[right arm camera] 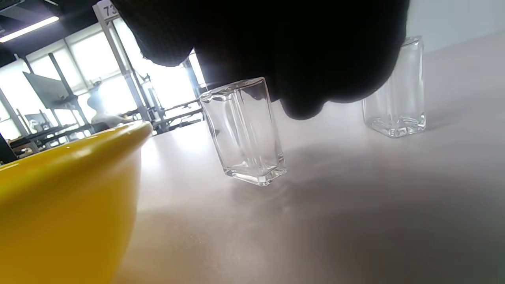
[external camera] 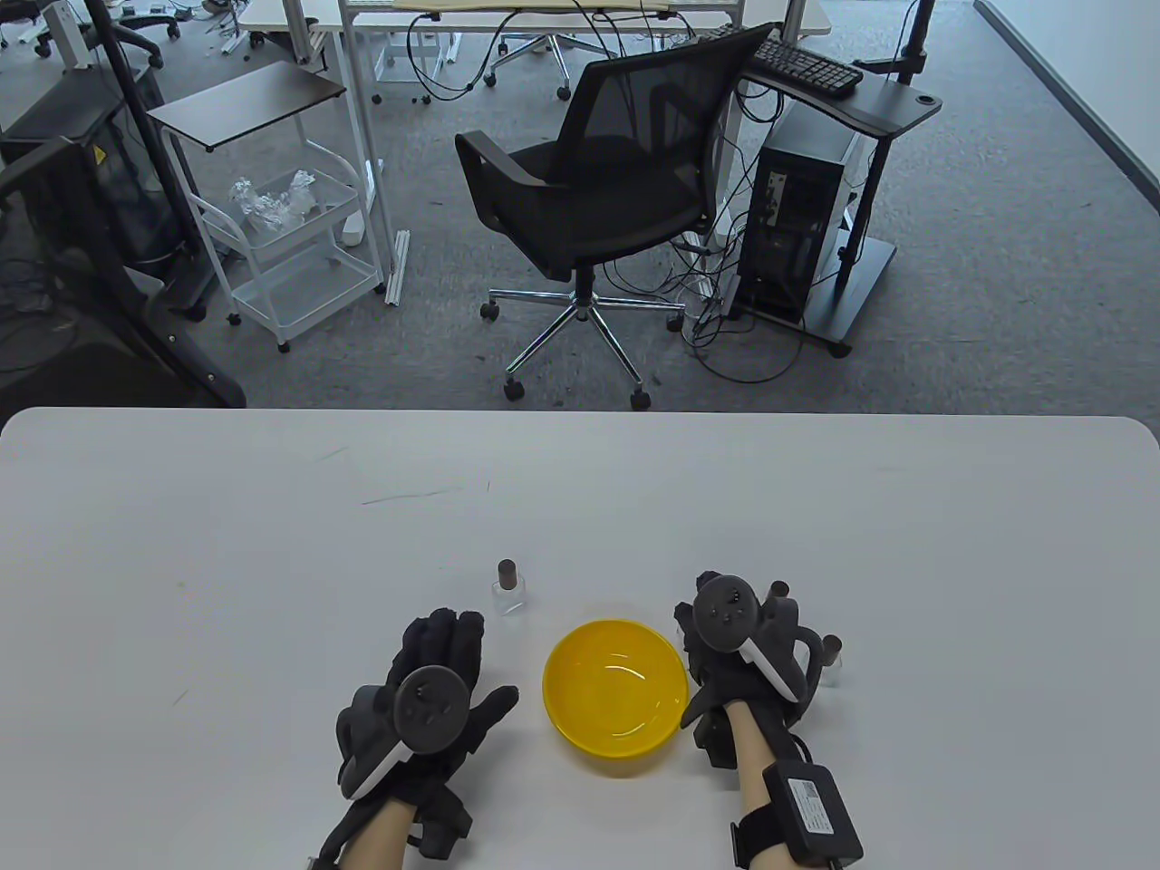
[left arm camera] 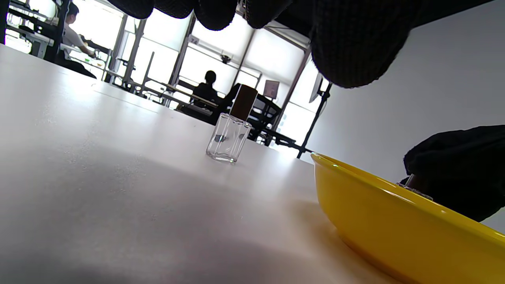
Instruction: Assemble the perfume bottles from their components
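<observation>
An office: swivel chair [external camera: 594, 195], keyboard [external camera: 807, 63], computer tower [external camera: 797, 231] and cabled desks [external camera: 580, 11] on grey carpet.

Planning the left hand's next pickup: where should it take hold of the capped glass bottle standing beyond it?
Probably by the square glass body of the bottle, from above and behind, thumb and fingers on opposite flat sides. It stands upright and free, and the brown cap is narrower.

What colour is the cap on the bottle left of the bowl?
Dark brown cap on the clear glass bottle; the table view shows it best.

Black office chair [external camera: 605, 195] beyond white table [external camera: 272, 544]
</observation>
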`<state>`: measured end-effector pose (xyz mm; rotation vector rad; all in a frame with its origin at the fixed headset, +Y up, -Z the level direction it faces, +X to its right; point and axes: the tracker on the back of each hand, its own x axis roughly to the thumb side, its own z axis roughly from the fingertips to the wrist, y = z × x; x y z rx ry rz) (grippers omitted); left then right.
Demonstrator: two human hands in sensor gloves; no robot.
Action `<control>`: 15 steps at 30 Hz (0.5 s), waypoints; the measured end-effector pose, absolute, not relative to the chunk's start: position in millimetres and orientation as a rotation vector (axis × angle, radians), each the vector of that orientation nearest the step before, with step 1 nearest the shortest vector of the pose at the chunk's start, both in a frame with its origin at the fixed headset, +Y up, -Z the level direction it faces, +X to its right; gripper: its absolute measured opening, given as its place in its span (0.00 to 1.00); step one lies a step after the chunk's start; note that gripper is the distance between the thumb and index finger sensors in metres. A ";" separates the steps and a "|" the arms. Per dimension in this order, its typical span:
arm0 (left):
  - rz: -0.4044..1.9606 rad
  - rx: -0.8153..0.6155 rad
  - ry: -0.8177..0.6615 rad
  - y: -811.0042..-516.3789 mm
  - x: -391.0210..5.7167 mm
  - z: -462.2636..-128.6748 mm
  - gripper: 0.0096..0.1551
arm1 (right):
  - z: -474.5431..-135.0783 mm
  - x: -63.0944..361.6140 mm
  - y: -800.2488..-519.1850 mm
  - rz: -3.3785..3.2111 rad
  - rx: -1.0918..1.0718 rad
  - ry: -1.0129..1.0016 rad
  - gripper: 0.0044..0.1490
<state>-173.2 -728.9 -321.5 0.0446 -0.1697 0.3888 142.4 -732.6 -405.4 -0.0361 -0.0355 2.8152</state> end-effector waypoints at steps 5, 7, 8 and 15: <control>0.393 0.045 -0.169 -729.5 -173.6 -321.6 0.52 | -403.7 143.1 -734.5 2.820 -0.034 -0.042 0.37; 0.394 0.046 -0.168 -729.7 -173.9 -321.5 0.52 | -401.5 143.9 -731.7 2.835 -0.033 -0.024 0.40; 0.394 0.046 -0.169 -729.7 -173.8 -321.5 0.52 | -400.1 144.4 -730.2 2.841 -0.030 -0.025 0.41; 0.378 0.046 -0.173 -730.2 -172.9 -321.2 0.52 | -379.3 154.8 -708.5 2.855 0.031 -0.177 0.42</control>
